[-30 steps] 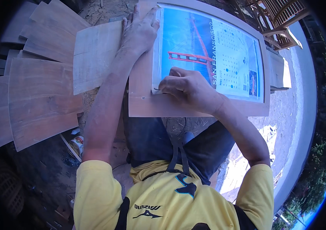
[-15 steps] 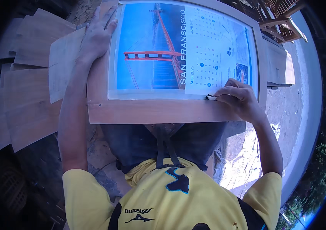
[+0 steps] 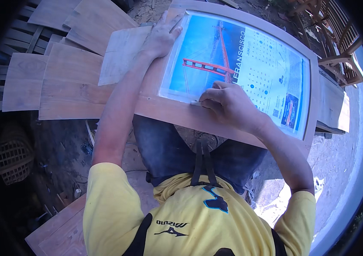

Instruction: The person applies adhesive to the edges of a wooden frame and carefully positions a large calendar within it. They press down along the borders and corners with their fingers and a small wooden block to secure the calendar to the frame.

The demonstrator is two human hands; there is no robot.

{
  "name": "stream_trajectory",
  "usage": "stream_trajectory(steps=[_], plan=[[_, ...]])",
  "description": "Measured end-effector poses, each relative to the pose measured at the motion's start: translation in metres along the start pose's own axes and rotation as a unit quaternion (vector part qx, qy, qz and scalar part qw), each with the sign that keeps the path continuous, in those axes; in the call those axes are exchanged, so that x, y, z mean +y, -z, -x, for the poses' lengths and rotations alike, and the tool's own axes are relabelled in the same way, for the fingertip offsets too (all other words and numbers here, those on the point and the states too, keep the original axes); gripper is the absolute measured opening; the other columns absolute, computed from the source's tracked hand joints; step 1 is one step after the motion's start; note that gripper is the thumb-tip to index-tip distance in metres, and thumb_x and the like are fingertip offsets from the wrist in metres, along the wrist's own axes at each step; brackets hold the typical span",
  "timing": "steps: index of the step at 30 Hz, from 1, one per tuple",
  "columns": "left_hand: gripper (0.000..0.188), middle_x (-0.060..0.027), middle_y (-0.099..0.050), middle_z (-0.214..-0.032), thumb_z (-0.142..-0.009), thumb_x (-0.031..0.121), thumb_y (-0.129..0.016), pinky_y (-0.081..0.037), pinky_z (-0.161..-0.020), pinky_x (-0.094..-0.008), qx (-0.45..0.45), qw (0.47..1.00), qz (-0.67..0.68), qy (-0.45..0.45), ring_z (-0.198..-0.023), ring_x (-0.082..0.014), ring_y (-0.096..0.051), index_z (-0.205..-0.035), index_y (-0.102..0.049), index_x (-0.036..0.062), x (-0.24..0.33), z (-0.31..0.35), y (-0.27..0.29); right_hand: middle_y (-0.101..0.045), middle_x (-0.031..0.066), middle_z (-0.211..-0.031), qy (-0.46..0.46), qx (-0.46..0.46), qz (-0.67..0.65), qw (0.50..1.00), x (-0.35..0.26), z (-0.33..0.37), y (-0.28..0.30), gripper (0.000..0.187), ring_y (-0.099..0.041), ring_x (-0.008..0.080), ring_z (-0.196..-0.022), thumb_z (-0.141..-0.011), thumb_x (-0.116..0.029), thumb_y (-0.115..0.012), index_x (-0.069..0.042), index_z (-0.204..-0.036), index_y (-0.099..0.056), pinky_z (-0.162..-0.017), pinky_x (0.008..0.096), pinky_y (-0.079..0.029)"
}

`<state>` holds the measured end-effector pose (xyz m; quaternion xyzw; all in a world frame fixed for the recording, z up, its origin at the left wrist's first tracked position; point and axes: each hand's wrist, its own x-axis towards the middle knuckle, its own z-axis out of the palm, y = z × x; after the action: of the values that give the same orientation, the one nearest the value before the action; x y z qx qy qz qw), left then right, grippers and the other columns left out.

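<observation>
Across my lap lies a reddish-brown wooden frame, turned at a slant. Inside it is a calendar sheet with a red bridge on blue and columns of dates. My left hand rests on the frame's left rail, fingers stretched out along the wood. Near the lower left inner corner, my right hand is closed in a pinch. A pale tip of a small folded piece of sandpaper shows from its fingers, against the inner edge of the near rail. The rest of that piece is hidden.
Several thin wooden panels lie overlapping at the left, with a paler board by my left forearm. A slatted wooden chair stands at the far right. A basket-like lattice sits in shadow at lower left.
My right hand has slid left along the near rail with the sandpaper, from the right part to the left corner. The view has shifted, and the frame appears farther right and tilted.
</observation>
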<state>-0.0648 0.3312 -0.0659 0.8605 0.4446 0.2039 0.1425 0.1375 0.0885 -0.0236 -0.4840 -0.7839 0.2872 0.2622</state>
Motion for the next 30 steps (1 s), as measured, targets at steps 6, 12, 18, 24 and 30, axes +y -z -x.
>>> stream_trajectory(steps=[6,12,18,24,30], plan=[[0.054,-0.0266,-0.029,-0.169,-0.109,0.039,-0.048,-0.029,-0.125,-0.0472,-0.012,0.999,0.030,-0.022,-0.155,-0.0415,-0.031,-0.161,-0.045,0.0261,-0.036,0.008,0.012,-0.060,0.0148,-0.082,0.018,0.050,-0.030,0.998,0.011,0.009,-0.011,0.011,-0.065,0.0359,-0.076,-0.092,-0.010,-0.070,-0.008,-0.102,-0.073,-0.069,0.0462,-0.050],[0.054,-0.0194,-0.028,-0.171,-0.112,0.047,-0.038,-0.029,-0.127,-0.0509,-0.032,0.999,-0.013,0.004,-0.156,-0.0393,-0.032,-0.162,-0.043,0.0284,-0.024,-0.006,-0.003,-0.065,0.0082,-0.087,-0.213,0.008,0.084,0.973,0.046,0.204,0.130,0.012,-0.067,0.0234,-0.078,-0.093,-0.005,-0.074,-0.008,-0.104,-0.078,-0.070,0.0378,-0.054],[0.059,-0.0157,-0.029,-0.172,-0.111,0.054,-0.033,-0.029,-0.127,-0.0553,-0.026,1.000,-0.010,0.002,-0.157,-0.0371,-0.030,-0.163,-0.039,0.0270,-0.020,-0.006,-0.009,-0.063,0.0060,-0.090,-0.223,0.044,-0.010,0.974,0.050,0.203,0.124,0.014,-0.066,0.0205,-0.083,-0.093,-0.003,-0.074,-0.006,-0.106,-0.078,-0.073,0.0361,-0.054],[0.060,-0.0133,-0.026,-0.173,-0.111,0.053,-0.033,-0.029,-0.127,-0.0533,-0.033,0.998,-0.056,0.012,-0.159,-0.0340,-0.027,-0.165,-0.035,0.0274,-0.023,0.003,-0.003,-0.061,0.0060,-0.088,-0.156,0.048,-0.043,0.986,0.058,0.197,0.120,0.016,-0.064,0.0203,-0.080,-0.092,-0.004,-0.076,-0.007,-0.108,-0.078,-0.069,0.0367,-0.051],[0.056,-0.0136,-0.030,-0.171,-0.112,0.049,-0.035,-0.026,-0.129,-0.0507,-0.035,0.998,-0.034,0.032,-0.159,-0.0346,-0.026,-0.163,-0.040,0.0263,-0.028,0.004,0.005,-0.061,0.0087,-0.085,-0.241,-0.009,-0.037,0.970,0.065,0.203,0.140,0.014,-0.063,0.0200,-0.072,-0.089,-0.001,-0.077,-0.004,-0.102,-0.077,-0.064,0.0363,-0.050]])
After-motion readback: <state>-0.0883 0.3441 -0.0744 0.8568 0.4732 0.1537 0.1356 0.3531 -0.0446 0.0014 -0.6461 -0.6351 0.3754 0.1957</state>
